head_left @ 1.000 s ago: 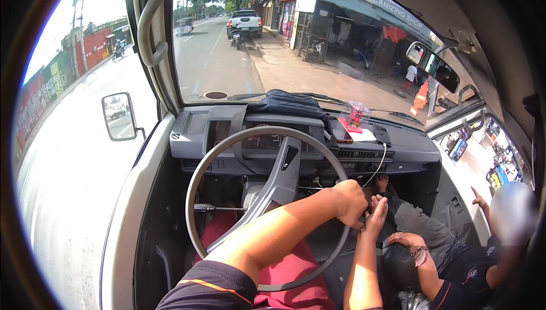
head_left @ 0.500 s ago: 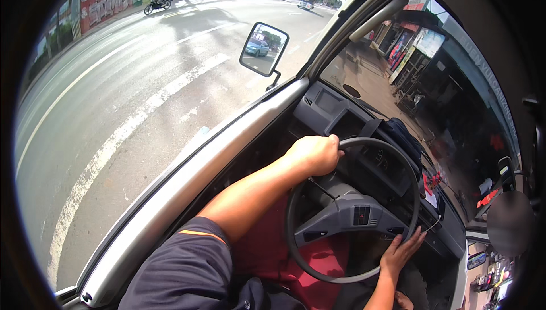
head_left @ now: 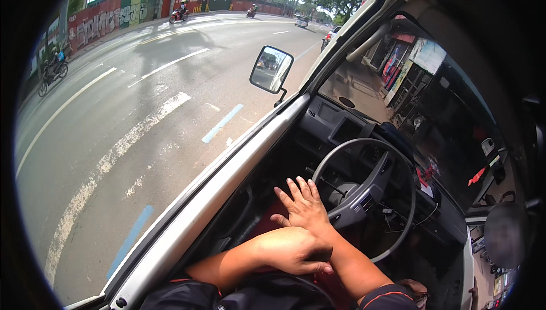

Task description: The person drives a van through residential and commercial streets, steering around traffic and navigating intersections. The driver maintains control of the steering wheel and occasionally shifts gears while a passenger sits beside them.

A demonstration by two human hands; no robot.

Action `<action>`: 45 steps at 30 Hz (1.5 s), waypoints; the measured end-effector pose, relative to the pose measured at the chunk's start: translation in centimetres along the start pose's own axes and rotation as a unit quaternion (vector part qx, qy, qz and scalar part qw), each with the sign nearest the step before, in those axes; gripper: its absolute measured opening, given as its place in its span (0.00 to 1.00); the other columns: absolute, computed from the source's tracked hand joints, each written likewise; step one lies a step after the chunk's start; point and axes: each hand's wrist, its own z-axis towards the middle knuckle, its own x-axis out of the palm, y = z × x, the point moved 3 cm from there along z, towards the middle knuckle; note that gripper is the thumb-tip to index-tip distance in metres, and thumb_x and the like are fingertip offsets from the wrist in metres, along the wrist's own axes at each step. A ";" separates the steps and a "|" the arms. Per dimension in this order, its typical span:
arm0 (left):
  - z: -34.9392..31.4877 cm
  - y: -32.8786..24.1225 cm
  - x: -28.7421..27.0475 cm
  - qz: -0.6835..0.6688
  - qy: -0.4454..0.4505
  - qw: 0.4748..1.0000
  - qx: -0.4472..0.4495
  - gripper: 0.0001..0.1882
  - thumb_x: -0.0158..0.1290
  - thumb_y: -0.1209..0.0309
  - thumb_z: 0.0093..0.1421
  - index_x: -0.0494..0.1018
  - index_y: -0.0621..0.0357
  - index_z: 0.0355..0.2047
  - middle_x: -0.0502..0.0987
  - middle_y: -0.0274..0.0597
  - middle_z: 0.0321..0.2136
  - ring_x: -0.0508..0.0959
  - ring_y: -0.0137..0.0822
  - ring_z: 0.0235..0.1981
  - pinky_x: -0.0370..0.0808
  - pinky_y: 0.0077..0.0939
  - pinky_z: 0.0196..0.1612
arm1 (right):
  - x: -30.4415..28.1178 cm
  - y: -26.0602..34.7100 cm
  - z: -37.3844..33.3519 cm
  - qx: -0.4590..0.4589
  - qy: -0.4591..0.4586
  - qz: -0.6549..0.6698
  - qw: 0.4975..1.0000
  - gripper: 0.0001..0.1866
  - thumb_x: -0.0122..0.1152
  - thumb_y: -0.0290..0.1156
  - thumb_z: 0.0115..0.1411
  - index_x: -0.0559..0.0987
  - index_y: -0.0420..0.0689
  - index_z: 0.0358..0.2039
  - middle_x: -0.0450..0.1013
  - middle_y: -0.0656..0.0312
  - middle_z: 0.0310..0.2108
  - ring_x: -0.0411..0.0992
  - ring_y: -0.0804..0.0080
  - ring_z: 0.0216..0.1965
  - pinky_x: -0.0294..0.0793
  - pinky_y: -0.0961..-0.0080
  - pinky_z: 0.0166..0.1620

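At the steering wheel (head_left: 359, 202), we find both bare hands crossed low on its left side. The right hand (head_left: 302, 205) is spread with its back up, fingers straight and apart, just beside the rim (head_left: 413, 196). The fingers are not wrapped round it, so we log this grip as released; whether the palm bears on the rim we cannot tell. The left hand (head_left: 298, 250) lies across the right forearm (head_left: 358, 261) near the wrist, knuckles bent, thumb out. Its fingertips are hidden, so we cannot tell whether it grasps anything, nor whether the arms touch. The wheel stands before the dashboard (head_left: 324, 119), its broad spoke slanting up to the right, part of its lower-left rim covered by the right arm. Step in hand, as we judge it: hand-over-hand steering, at a change of hold. The next move, in our judgement, calls for one hand to close firmly on the rim and for the crossed arms to part, or the turn will be limited. On the left we note the door mirror (head_left: 272, 69), the road (head_left: 170, 82) and a motorcycle (head_left: 54, 76) near the edge; that side deserves watching.
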 end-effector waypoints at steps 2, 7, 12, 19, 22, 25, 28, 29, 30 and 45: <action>-0.1 -0.2 0.0 0.011 -0.059 0.998 0.025 0.17 0.58 0.55 0.68 0.77 0.58 0.36 0.79 0.50 0.26 0.79 0.53 0.28 0.76 0.42 0.34 | 0.6 1.8 -7.6 0.033 0.100 -0.227 0.968 0.42 0.46 0.60 0.66 0.52 0.64 0.77 0.34 0.51 0.79 0.30 0.39 0.78 0.31 0.29 0.72; -0.1 5.4 -0.6 -0.008 -0.310 0.941 -0.137 0.17 0.61 0.59 0.65 0.78 0.62 0.42 0.80 0.48 0.30 0.83 0.44 0.34 0.78 0.37 0.38 | -1.1 -5.9 -21.5 0.258 -0.081 0.073 0.960 0.48 0.38 0.71 0.68 0.59 0.45 0.74 0.52 0.35 0.72 0.48 0.29 0.73 0.48 0.37 0.71; 5.1 11.8 -0.6 0.077 -0.441 0.857 -0.256 0.33 0.64 0.51 0.61 0.70 0.61 0.58 0.74 0.54 0.51 0.77 0.51 0.54 0.76 0.42 0.56 | -0.5 -13.5 -24.4 0.319 -0.082 -0.014 0.944 0.40 0.49 0.55 0.70 0.59 0.40 0.72 0.57 0.37 0.70 0.52 0.30 0.71 0.50 0.38 0.71; 15.5 17.0 -4.2 0.074 -0.317 0.905 -0.274 0.35 0.59 0.51 0.64 0.69 0.66 0.60 0.80 0.63 0.50 0.80 0.58 0.54 0.75 0.44 0.57 | 1.2 -19.0 -24.7 0.237 -0.161 0.181 0.941 0.32 0.49 0.46 0.74 0.62 0.40 0.71 0.65 0.36 0.65 0.63 0.39 0.67 0.61 0.55 0.69; 16.1 18.2 -4.4 0.106 -0.318 0.905 -0.262 0.28 0.54 0.54 0.68 0.72 0.68 0.56 0.80 0.65 0.49 0.79 0.59 0.54 0.75 0.45 0.56 | 4.2 -23.9 -23.1 0.412 -0.107 0.375 0.824 0.30 0.49 0.53 0.74 0.72 0.42 0.65 0.79 0.50 0.53 0.77 0.54 0.52 0.73 0.65 0.56; 15.3 18.1 -3.4 0.122 -0.345 0.893 -0.263 0.26 0.53 0.55 0.70 0.72 0.67 0.56 0.80 0.65 0.48 0.79 0.60 0.53 0.75 0.46 0.55 | 5.8 -26.9 -21.8 0.523 -0.050 0.548 0.651 0.24 0.53 0.50 0.74 0.77 0.44 0.58 0.79 0.65 0.41 0.73 0.76 0.36 0.73 0.74 0.42; 15.0 17.4 -2.9 0.129 -0.363 0.886 -0.259 0.26 0.53 0.55 0.70 0.72 0.66 0.57 0.80 0.65 0.47 0.80 0.60 0.53 0.75 0.46 0.55 | 5.3 -28.1 -20.5 0.535 -0.012 0.522 0.664 0.21 0.61 0.50 0.70 0.79 0.47 0.53 0.76 0.69 0.34 0.68 0.79 0.30 0.70 0.77 0.36; 15.0 17.2 -3.0 0.119 -0.366 0.884 -0.265 0.26 0.53 0.55 0.70 0.73 0.66 0.55 0.81 0.64 0.47 0.80 0.59 0.52 0.75 0.46 0.54 | 5.0 -28.3 -20.1 0.544 -0.004 0.531 0.650 0.22 0.63 0.50 0.68 0.80 0.46 0.51 0.76 0.67 0.34 0.69 0.77 0.31 0.70 0.75 0.35; 14.9 17.0 -2.9 0.114 -0.360 0.885 -0.274 0.25 0.53 0.55 0.70 0.73 0.66 0.55 0.81 0.64 0.46 0.80 0.59 0.51 0.75 0.46 0.54 | 4.7 -28.2 -19.8 0.550 0.005 0.517 0.656 0.21 0.63 0.50 0.68 0.80 0.46 0.50 0.76 0.66 0.34 0.68 0.77 0.30 0.70 0.74 0.34; 12.2 14.9 -0.1 0.100 -0.424 0.857 -0.277 0.22 0.51 0.54 0.71 0.73 0.63 0.50 0.82 0.63 0.42 0.81 0.62 0.48 0.76 0.50 0.51 | 4.7 -32.7 -14.7 0.501 0.154 0.184 0.832 0.31 0.68 0.55 0.62 0.84 0.39 0.51 0.81 0.43 0.44 0.82 0.59 0.41 0.80 0.58 0.47</action>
